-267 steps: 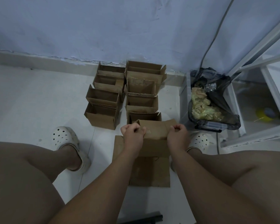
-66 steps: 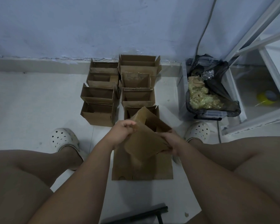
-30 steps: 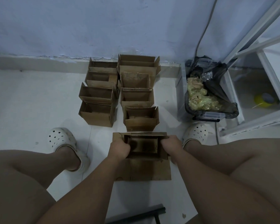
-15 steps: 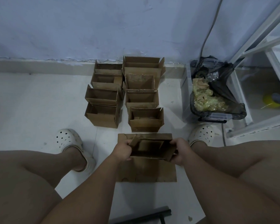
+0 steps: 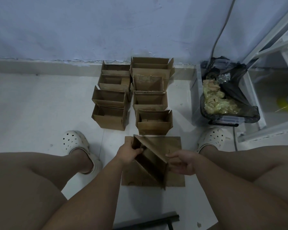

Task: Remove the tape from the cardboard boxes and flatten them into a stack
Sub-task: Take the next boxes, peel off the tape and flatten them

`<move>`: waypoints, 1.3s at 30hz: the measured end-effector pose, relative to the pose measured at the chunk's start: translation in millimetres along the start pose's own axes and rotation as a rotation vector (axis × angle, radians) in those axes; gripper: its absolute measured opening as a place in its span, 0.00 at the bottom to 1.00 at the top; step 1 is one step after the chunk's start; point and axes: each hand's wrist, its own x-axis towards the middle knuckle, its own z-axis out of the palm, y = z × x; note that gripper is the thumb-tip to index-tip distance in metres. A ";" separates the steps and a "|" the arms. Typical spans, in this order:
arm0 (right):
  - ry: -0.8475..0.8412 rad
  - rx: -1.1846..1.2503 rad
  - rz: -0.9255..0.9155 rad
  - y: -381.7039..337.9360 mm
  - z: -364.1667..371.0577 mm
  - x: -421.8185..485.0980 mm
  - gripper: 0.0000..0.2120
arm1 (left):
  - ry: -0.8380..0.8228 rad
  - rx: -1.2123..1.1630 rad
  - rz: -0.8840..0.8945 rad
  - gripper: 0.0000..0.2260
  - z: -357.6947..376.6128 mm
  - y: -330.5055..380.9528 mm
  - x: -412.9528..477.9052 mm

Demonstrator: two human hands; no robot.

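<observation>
Head view. The person sat low over a white tiled floor (image 5: 32, 105), knees apart, with both hands working one box (image 5: 150, 161) held just above a flat sheet of cardboard (image 5: 175, 143) that lay on the floor between the feet. The box was open at both ends and skewed into a slanted shape, partly collapsed. The left hand (image 5: 127, 151) was closed on the upper left corner of the box, fingers curled over its edge. The right hand (image 5: 181, 161) pressed against the right side of the box, thumb and fingers closed loosely on the cardboard there. No tape could be made out on this box; the light was too dim to be sure.

Beyond the flat sheet, seven or so boxes still standing (image 5: 154, 122) were set in two rows running back to the wall (image 5: 106, 27), all with flaps up. A lined bin (image 5: 229, 117) to the right held a heap of pale crumpled material, probably stripped tape, though this could not be confirmed. A dark bar (image 5: 156, 220) lay on the floor near the bottom edge.

Judgement: the step in hand was flattening, with taping apparently dealt with on this box. The task looked early, since only one flat piece was down and most boxes remained upright. The next move called for pushing the two opposite corners together until the walls lay flat, then laying the piece squarely on the sheet below.
</observation>
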 end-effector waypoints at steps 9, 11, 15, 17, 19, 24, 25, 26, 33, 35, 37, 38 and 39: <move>0.221 -0.055 -0.080 9.1 -1.7 14.4 0.31 | -0.046 -0.441 -0.135 0.12 -0.9 -0.2 -13.0; 0.173 -0.066 -0.106 9.1 -3.9 17.1 0.36 | -0.077 -0.666 -0.159 0.11 -6.4 5.7 -11.0; -0.046 -0.055 -0.095 0.1 0.1 12.6 0.42 | -0.047 -0.942 -0.206 0.10 -9.6 11.8 -11.8; -0.113 -0.101 -0.123 -3.4 1.8 9.3 0.37 | 0.040 -0.939 -0.265 0.11 -10.7 8.5 -10.9; -0.124 -0.142 -0.184 -5.3 2.3 10.6 0.29 | 0.128 -0.938 -0.325 0.19 -11.9 2.1 -8.3; 0.026 -0.065 -0.288 -4.8 1.8 15.9 0.17 | -0.067 -0.810 -0.315 0.26 -7.9 -1.0 -10.3; 0.048 -0.024 -0.297 -4.3 1.1 17.4 0.16 | -0.095 -0.709 -0.305 0.23 -5.9 0.3 -12.0; 0.066 0.022 -0.305 -4.0 0.4 18.7 0.16 | -0.108 -0.632 -0.299 0.20 -3.6 1.1 -13.0; 0.137 0.098 -0.354 -2.5 1.8 20.5 0.09 | -0.143 -0.623 -0.292 0.07 0.4 -1.1 -13.4; 0.154 0.037 -0.375 -3.9 1.8 19.8 0.11 | -0.150 -0.508 -0.299 0.07 0.8 -3.4 -13.2; 0.161 -0.104 -0.432 -7.5 3.3 16.9 0.14 | -0.026 -0.473 -0.295 0.12 2.4 -9.9 -6.9; 0.165 -0.197 -0.472 -9.9 5.3 14.3 0.15 | 0.093 -0.473 -0.312 0.14 2.8 -14.2 -3.1; 0.173 -0.297 -0.516 -12.6 7.8 12.1 0.16 | 0.239 -0.441 -0.338 0.15 1.7 -18.6 0.2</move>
